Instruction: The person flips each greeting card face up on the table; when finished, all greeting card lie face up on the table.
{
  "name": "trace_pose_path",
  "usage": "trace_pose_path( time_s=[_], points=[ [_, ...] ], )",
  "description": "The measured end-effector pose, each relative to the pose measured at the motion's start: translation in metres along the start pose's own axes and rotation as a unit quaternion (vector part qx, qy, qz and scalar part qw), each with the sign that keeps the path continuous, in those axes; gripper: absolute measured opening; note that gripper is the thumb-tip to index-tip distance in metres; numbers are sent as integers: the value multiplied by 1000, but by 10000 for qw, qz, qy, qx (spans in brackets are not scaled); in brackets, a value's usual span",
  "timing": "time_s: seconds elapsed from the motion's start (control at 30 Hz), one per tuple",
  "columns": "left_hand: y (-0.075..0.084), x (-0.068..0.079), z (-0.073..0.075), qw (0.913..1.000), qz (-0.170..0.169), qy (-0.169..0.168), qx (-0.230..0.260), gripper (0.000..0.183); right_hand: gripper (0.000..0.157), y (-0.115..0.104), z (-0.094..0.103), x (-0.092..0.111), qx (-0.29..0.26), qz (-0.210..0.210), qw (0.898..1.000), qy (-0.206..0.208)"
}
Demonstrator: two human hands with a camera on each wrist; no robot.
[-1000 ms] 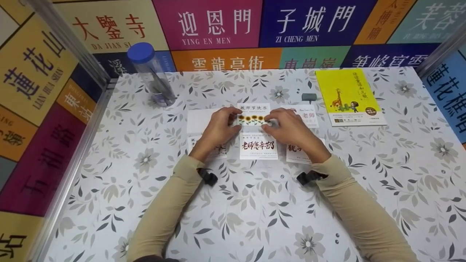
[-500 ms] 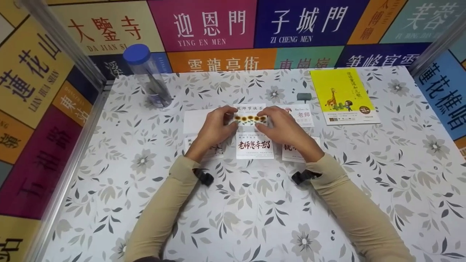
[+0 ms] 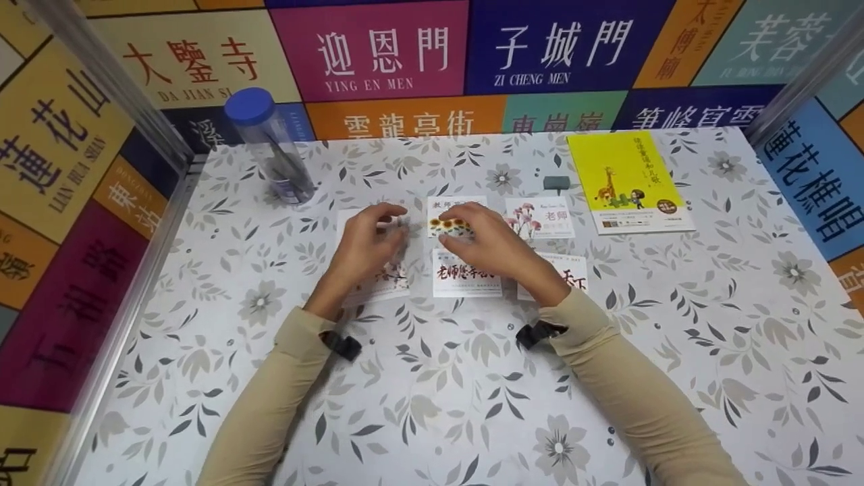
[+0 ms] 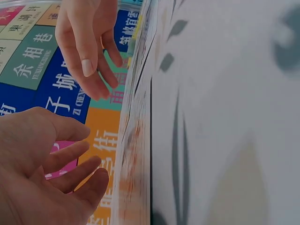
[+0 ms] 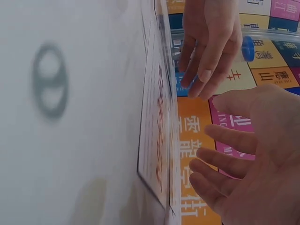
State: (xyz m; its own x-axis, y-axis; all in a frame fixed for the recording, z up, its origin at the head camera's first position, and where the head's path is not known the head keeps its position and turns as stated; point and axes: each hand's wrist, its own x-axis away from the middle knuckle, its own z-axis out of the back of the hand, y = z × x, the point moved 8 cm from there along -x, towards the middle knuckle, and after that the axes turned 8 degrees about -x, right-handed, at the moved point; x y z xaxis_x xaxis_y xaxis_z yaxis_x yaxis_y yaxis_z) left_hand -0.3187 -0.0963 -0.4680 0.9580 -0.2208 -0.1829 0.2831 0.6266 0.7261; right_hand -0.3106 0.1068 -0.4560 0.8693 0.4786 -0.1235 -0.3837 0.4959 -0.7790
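Note:
Cards lie in two rows on the patterned table. My left hand (image 3: 368, 239) hovers over the left column, fingers loosely bent and holding nothing. It partly covers a pale card (image 3: 344, 217) and a card with dark red writing (image 3: 391, 282). My right hand (image 3: 486, 239) is over the sunflower card (image 3: 440, 214) in the upper middle, its fingers spread and relaxed. Below it lies a card with large red characters (image 3: 466, 275). To the right are a pink flower card (image 3: 547, 216) and a partly hidden card (image 3: 574, 275). Both wrist views show bare space between thumb and fingers.
A clear bottle with a blue lid (image 3: 250, 108) stands at the back left. At the back right lies a yellow book (image 3: 617, 162), with a small dark green object (image 3: 557, 183) left of it. Colourful printed walls (image 3: 385, 54) border the table (image 3: 432, 391).
Both hands held the sunflower card's sides before. The left hand has let go and moved left; the right hand's fingers have loosened and shifted left over the card, which lies flat.

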Motion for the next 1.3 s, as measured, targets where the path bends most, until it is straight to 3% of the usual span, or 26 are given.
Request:
trace_pose_path(
  time_s=[0.27, 0.57, 0.83, 1.07, 1.3],
  points=[
    [-29, 23, 39, 9989, 10, 329, -325, 34, 47, -14, -33, -19, -74, 23, 9991, -406],
    [-52, 25, 67, 9950, 480, 557, -681, 35, 53, -24, -62, -33, 144, 226, 9949, -978],
    [-64, 23, 65, 9905, 899, 97, -1037, 42, 55, -25, -66, -30, 578, 201, 9903, -1245],
    [-58, 23, 62, 9912, 702, -15, -1123, 45, 51, -27, -60, -31, 479, 237, 9921, -1132],
    [-59, 24, 60, 9900, 534, -90, -1299, 47, 54, -32, -70, -35, 667, 225, 9893, -1281]
  ],
)
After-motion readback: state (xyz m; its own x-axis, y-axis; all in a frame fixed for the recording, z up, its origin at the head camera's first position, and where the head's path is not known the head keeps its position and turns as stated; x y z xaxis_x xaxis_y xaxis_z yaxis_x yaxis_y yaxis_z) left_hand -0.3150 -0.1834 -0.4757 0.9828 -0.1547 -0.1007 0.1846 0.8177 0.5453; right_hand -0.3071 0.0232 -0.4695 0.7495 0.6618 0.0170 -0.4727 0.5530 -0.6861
